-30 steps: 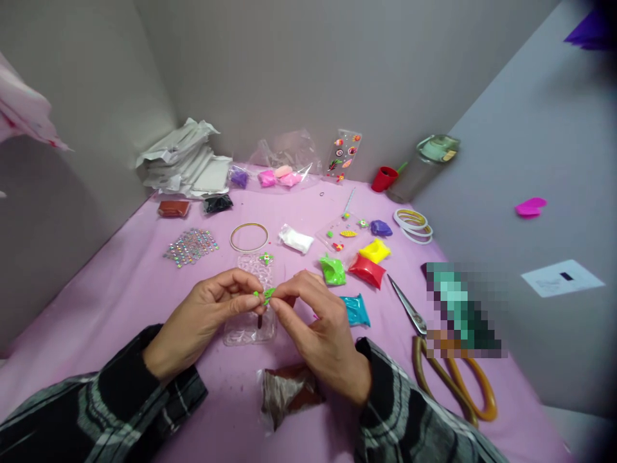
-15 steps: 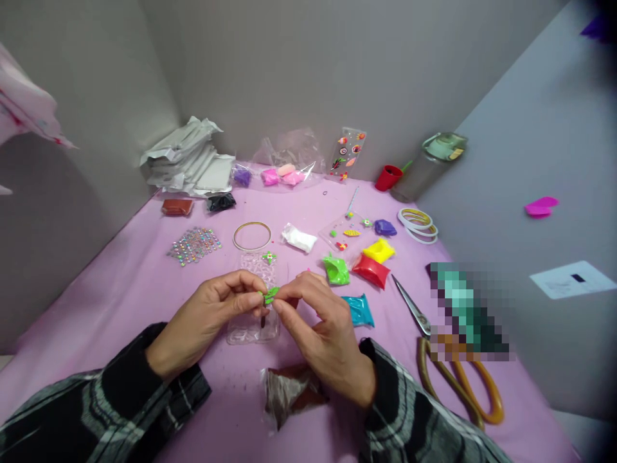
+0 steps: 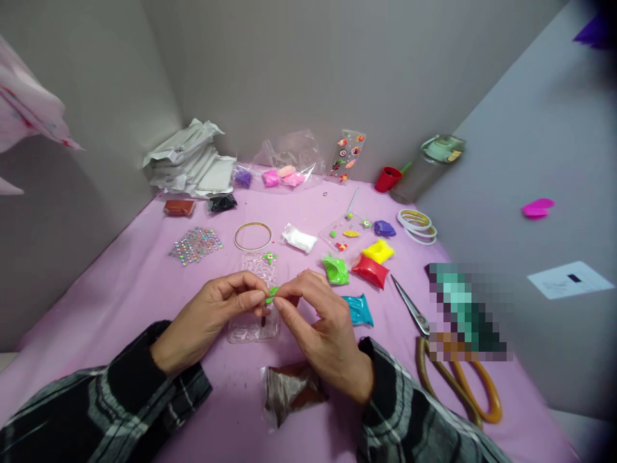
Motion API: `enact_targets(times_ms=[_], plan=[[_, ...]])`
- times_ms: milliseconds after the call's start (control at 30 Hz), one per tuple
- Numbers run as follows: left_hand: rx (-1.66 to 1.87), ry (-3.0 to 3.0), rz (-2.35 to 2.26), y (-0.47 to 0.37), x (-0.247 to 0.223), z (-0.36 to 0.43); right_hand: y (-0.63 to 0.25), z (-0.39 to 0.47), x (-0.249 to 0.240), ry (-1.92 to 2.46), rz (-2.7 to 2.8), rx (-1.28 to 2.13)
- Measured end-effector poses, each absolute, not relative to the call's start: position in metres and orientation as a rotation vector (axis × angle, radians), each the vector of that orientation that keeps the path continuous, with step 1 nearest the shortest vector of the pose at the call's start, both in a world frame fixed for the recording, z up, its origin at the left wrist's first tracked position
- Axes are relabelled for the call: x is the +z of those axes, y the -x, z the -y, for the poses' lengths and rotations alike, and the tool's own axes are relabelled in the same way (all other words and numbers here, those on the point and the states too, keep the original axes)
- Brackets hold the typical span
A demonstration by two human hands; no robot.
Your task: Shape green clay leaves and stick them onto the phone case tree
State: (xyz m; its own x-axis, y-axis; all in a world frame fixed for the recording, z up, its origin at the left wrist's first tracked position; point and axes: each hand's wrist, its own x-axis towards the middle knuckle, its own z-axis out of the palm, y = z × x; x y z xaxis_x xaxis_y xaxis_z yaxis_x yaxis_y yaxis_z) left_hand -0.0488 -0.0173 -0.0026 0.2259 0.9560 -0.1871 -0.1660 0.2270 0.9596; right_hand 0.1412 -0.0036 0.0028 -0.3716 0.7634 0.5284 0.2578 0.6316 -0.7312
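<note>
Between my fingertips is a small bright green clay piece (image 3: 272,294), partly hidden. My left hand (image 3: 219,305) pinches its left side with thumb and fingers. At its right end my right hand (image 3: 315,315) pinches with thumb and forefinger. Both hands are above a clear phone case (image 3: 250,331), which lies on the pink cloth. A green clay flower (image 3: 269,257) sits on the case's upper right corner. A thin brown strip (image 3: 263,321) shows on the case below my fingers. Closer to me lies a clear packet of brown clay (image 3: 294,389).
Packets of green (image 3: 336,270), red (image 3: 370,270), yellow (image 3: 378,251) and blue clay (image 3: 359,310) lie to the right. Large scissors (image 3: 412,308) rest beyond them, beside a pixelated dark object (image 3: 467,308). Rhinestones (image 3: 195,245) and a bangle (image 3: 252,236) lie farther left.
The green clay piece has turned between my fingers and shows less of its face. Both hands stay almost in place, and the view has shifted slightly.
</note>
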Motion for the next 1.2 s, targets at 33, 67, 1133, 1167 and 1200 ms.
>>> enact_targets(times_ms=[33,67,1133,1167,1200], plan=[[0.995,-1.008,-1.007,0.0491,-0.0032,0.0174,-0.1416,0.0034,0.0022,0.807,1.929,0.685],[0.996,-1.006,-1.002,0.0493,-0.0037,0.0175,-0.1419,0.0032,0.0016,0.806,1.934,0.685],[0.968,-1.002,-0.964,0.049,-0.0039,0.0181,-0.1414,0.0009,0.0001,0.787,1.949,0.621],[0.957,-1.01,-0.969,0.0492,-0.004,0.018,-0.1413,0.0008,-0.0001,0.786,1.946,0.619],[0.949,-1.013,-0.974,0.0494,-0.0043,0.0179,-0.1412,0.0007,-0.0004,0.782,1.943,0.614]])
